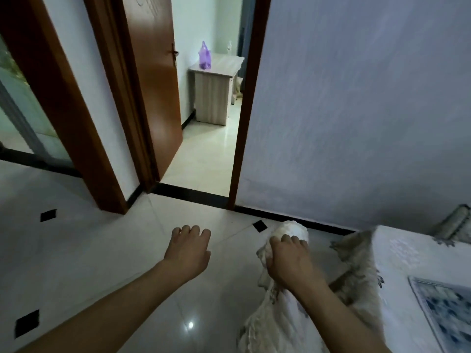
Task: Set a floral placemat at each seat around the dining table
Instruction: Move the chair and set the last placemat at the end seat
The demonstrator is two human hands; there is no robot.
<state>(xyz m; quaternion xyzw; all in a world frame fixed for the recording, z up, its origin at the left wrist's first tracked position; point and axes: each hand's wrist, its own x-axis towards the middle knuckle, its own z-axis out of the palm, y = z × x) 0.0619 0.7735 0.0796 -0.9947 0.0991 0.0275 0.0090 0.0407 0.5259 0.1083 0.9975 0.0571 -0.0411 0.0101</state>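
Note:
A blue-and-white floral placemat (446,312) lies on the table's white cloth (407,261) at the lower right, partly cut off by the frame edge. My right hand (289,261) is closed on the top of a chair back draped in cream lace fabric (275,322), just left of the table. My left hand (188,250) hovers over the floor to the left of the chair, fingers loosely curled, holding nothing.
A glossy white tiled floor (102,263) spreads to the left and ahead. A doorway with a brown door (153,93) opens onto a room with a small cabinet (214,93) and a purple bag (204,56). A striped object (456,222) lies at the table's far edge, by the wall.

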